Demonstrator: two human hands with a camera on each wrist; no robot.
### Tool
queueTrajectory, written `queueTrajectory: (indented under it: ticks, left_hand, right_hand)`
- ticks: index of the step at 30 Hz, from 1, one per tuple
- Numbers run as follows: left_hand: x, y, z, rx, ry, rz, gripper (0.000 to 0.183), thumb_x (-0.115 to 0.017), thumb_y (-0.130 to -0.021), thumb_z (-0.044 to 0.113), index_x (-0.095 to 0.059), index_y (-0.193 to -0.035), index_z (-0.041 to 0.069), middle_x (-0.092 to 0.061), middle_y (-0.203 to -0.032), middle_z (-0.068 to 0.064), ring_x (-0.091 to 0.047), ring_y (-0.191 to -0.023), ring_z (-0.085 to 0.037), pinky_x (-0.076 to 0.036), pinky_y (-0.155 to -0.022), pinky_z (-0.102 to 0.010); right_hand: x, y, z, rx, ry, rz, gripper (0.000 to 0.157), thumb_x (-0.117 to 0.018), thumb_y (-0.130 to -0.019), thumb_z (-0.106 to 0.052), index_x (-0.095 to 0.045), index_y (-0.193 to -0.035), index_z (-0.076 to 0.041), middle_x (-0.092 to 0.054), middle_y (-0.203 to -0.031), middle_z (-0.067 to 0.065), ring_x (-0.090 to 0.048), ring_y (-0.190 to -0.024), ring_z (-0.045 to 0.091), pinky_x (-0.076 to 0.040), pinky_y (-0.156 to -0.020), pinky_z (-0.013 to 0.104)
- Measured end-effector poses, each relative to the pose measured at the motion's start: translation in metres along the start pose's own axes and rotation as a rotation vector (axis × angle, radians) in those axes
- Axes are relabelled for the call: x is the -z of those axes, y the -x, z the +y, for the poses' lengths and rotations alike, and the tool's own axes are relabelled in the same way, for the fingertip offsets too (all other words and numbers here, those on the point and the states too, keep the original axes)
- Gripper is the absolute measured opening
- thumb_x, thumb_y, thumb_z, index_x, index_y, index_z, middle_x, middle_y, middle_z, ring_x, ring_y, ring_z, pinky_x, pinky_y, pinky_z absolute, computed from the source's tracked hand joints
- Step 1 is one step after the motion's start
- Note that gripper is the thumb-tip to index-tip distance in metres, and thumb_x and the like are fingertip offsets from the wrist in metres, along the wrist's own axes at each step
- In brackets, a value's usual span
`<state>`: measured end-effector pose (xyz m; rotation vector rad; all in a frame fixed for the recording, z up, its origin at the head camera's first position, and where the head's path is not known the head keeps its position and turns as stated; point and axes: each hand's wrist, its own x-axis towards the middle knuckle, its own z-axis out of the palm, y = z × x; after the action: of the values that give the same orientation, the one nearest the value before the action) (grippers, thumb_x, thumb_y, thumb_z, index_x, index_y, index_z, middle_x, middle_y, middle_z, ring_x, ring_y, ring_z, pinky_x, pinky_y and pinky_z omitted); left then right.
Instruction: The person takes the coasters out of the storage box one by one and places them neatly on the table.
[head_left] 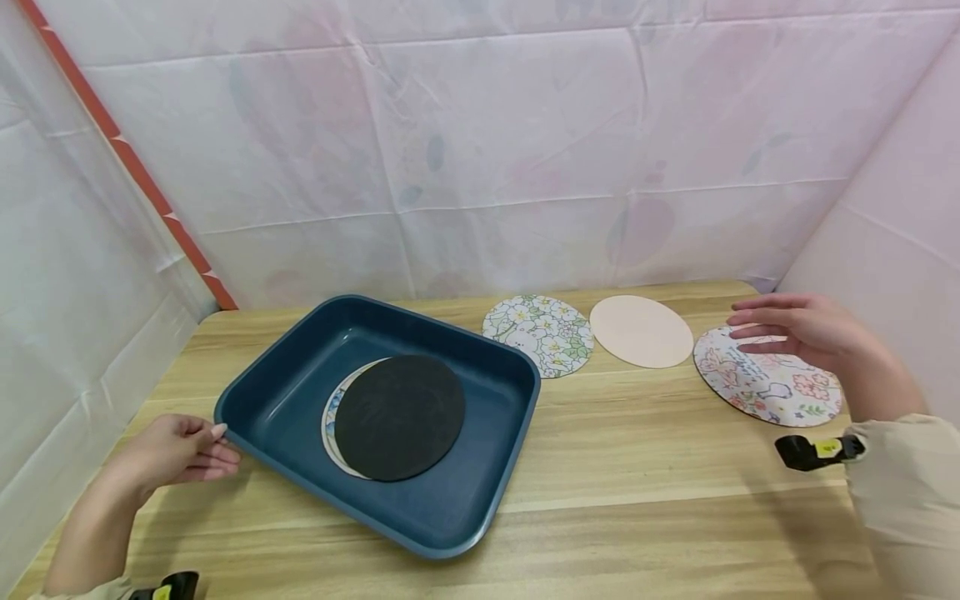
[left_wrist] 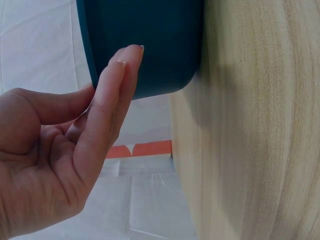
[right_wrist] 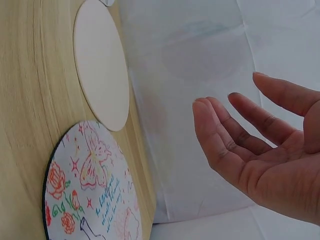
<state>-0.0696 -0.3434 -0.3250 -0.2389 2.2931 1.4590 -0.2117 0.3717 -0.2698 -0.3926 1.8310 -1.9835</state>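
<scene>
A deep blue rectangular baking pan (head_left: 300, 367) lies at an angle on the left of the table. My left hand (head_left: 176, 452) pinches its left corner, the thumb at the rim and the fingers against the outer wall, as the left wrist view also shows. Inside the pan, a black round mat (head_left: 401, 417) overlaps a patterned round mat (head_left: 330, 429), hiding most of it. My right hand (head_left: 813, 329) hovers over a white round mat with coloured drawings (head_left: 772, 387), its fingers loosely bent and holding nothing. In the right wrist view this mat (right_wrist: 90, 185) lies apart from the fingers.
Along the back of the wooden table (head_left: 637, 467) lie a flower-patterned round mat (head_left: 540, 337), partly behind the pan's corner, and a plain cream round mat (head_left: 641, 331). Pale cloth walls (head_left: 487, 150) stand behind and at both sides. A red strip (head_left: 127, 154) runs down the left corner.
</scene>
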Motion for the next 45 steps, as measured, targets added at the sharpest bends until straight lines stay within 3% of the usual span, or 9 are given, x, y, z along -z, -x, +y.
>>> queueTrajectory:
  ticks: [31,40,45]
  left_hand:
    - [-0.001,0.000,0.001,0.020,0.003,0.004,0.032,-0.027,-0.100,0.005,-0.045,-0.101,-0.021,-0.065,-0.083,-0.015,-0.066,-0.075,-0.022,-0.056,-0.071,-0.035]
    - [-0.001,0.000,0.002,0.019,-0.002,0.012,0.033,-0.027,-0.100,0.005,-0.046,-0.100,-0.021,-0.065,-0.083,-0.016,-0.066,-0.075,-0.023,-0.056,-0.070,-0.035]
    - [-0.001,0.000,0.002,0.019,-0.004,0.013,0.032,-0.027,-0.100,0.005,-0.046,-0.100,-0.021,-0.065,-0.083,-0.016,-0.065,-0.075,-0.023,-0.056,-0.070,-0.034]
  right_hand:
    - [-0.062,-0.049,0.001,-0.027,0.131,0.062,0.019,-0.052,-0.091,0.001,-0.067,-0.101,-0.007,-0.066,-0.096,0.010,-0.065,-0.086,0.026,-0.053,-0.077,0.043]
    - [-0.086,-0.064,-0.002,-0.072,0.198,0.067,0.017,-0.051,-0.092,-0.002,-0.065,-0.098,-0.010,-0.065,-0.094,0.012,-0.064,-0.086,0.024,-0.053,-0.079,0.043]
    - [-0.098,-0.074,-0.003,-0.087,0.260,0.056,0.014,-0.050,-0.093,-0.004,-0.059,-0.104,-0.006,-0.064,-0.095,0.010,-0.064,-0.088,0.025,-0.052,-0.080,0.043]
